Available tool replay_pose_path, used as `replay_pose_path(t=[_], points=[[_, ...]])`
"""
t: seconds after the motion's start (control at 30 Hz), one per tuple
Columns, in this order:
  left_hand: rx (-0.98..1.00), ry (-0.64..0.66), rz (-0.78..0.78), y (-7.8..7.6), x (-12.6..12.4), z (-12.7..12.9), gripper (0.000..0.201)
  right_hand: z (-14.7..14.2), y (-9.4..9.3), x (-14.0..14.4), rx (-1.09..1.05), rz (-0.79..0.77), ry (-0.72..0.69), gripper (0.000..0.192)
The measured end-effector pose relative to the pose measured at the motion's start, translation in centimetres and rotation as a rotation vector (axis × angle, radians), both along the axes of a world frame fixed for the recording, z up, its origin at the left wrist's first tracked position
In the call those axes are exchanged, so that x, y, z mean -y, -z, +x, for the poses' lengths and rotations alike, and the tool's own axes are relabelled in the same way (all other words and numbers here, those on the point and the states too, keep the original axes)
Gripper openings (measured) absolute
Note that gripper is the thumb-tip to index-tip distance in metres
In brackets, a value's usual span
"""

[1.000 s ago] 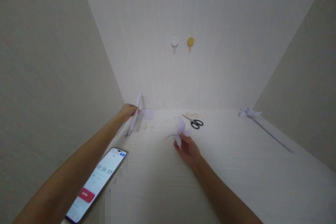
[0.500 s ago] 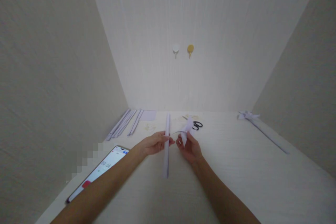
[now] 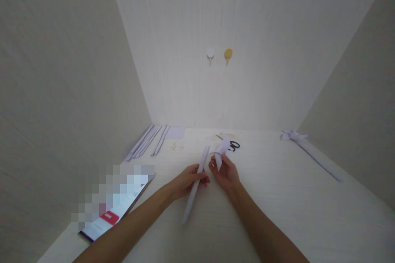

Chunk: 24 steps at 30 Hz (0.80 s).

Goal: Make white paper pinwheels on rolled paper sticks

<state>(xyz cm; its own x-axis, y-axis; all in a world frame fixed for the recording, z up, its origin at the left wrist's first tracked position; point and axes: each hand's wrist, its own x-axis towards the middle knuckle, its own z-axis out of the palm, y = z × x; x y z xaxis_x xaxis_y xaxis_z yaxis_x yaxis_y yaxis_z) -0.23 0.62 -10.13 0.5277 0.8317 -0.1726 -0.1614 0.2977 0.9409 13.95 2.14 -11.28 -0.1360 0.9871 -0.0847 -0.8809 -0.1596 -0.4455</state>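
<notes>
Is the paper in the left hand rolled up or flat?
Rolled: the left hand grips a narrow white paper tube, slanting up toward the right hand.

The pale table (image 3: pixel 277 205) bears paper sticks (image 3: pixel 147 144), scissors (image 3: pixel 232 145), a phone (image 3: pixel 115 209) and a pinwheel (image 3: pixel 308 152).

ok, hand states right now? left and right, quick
Left hand: closed around a rolled paper stick, held at its middle.
Right hand: closed on a folded paper pinwheel, pinched at the fingertips.
</notes>
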Motion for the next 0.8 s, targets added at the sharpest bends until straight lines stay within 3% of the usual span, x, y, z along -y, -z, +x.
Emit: replay_pose_path(t=[0.13, 0.23, 0.47, 0.63, 0.7, 0.8], points=[[-0.067, -0.043, 0.008, 0.76, 0.02, 0.04, 0.019, -0.02, -0.18, 0.04, 0.004, -0.012, 0.003, 0.007], [-0.012, -0.047, -0.051, 0.92, -0.04, 0.02, 0.019, 0.02, -0.23, 0.02, 0.007, -0.029, 0.006, 0.008], [0.205, -0.027, -0.379, 0.54, 0.06, -0.15, 0.020, 0.10, -0.04, 0.00, 0.021, -0.046, 0.010, 0.008], [0.287, -0.061, -0.353, 0.44, 0.41, -0.14, 0.010, 0.12, 0.14, 0.01, 0.022, -0.042, -0.005, 0.009], [0.298, -0.021, -0.342, 0.44, 0.44, -0.19, 0.005, 0.14, 0.17, 0.00, 0.019, -0.036, -0.015, 0.010], [0.319, 0.056, -0.311, 0.56, 0.33, -0.32, 0.014, 0.15, 0.16, 0.00, 0.011, -0.025, -0.024, 0.009]])
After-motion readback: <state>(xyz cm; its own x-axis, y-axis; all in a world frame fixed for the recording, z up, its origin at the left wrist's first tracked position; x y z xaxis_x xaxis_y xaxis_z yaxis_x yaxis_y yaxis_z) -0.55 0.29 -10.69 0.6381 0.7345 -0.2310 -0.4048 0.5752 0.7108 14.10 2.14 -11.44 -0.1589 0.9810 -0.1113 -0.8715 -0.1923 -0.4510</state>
